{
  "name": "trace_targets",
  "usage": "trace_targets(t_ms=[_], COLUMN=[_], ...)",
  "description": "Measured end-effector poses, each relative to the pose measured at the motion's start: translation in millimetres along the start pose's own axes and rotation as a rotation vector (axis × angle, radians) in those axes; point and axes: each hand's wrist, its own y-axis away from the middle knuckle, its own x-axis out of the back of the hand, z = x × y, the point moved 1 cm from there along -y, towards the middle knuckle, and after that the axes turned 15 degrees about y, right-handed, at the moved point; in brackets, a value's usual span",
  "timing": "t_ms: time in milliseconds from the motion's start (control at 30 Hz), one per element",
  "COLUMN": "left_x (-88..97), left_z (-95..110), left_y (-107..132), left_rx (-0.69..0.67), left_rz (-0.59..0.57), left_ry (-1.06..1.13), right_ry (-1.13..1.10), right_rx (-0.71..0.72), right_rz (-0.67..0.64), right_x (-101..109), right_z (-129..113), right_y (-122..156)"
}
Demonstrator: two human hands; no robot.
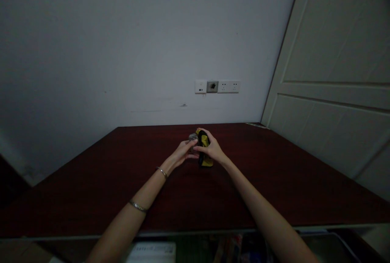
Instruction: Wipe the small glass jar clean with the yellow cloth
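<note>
Both my hands meet over the middle of a dark red-brown table (274, 181). My right hand (211, 149) is closed round a yellow and black object (204, 149), which it holds upright just above the tabletop. My left hand (183, 152) pinches a small grey, shiny part (192, 137) at the object's upper left. The light is dim and I cannot make out what the object is. Two thin bracelets sit on my left forearm.
A white wall rises behind the table, with a row of sockets (217, 86) above the table's far edge. A pale panelled door (335, 84) stands at the right. Below the table's near edge lie papers and coloured things (152, 251), dimly seen.
</note>
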Motion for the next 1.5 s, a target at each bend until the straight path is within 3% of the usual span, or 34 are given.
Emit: trace_targets(t_ms=[200, 400, 700, 933, 1100, 1333, 1500], left_x=[2.6, 3.3, 6.7, -4.5, -3.5, -8.0, -10.9], left_z=[8, 3, -5, 0, 0, -5, -5], left_y=[4, -4, -11, -4, -4, -2, -4], left_rx=[0.031, -0.233, -0.345, -0.339, -0.335, -0.283, -0.341], left_rz=[-0.117, -0.116, -0.018, 0.004, 0.058, -0.024, 0.011], left_ry=[-0.13, -0.238, -0.313, -0.257, -0.155, -0.175, -0.203], right_ry=[-0.096, -0.2, -0.121, -0.035, -0.04, -0.096, -0.082], right_rx=[-0.15, -0.257, -0.138, 0.029, 0.139, 0.054, 0.039], right_rz=[0.109, 0.103, 0.034, 0.18, 0.141, 0.216, 0.201], right_x=[2, 0, -4, -3, -6, 2, 6], right_z=[2, 0, -5, -10, -17, -14, -13], right_y=[-4, -4, -1, 0, 5, 0, -1])
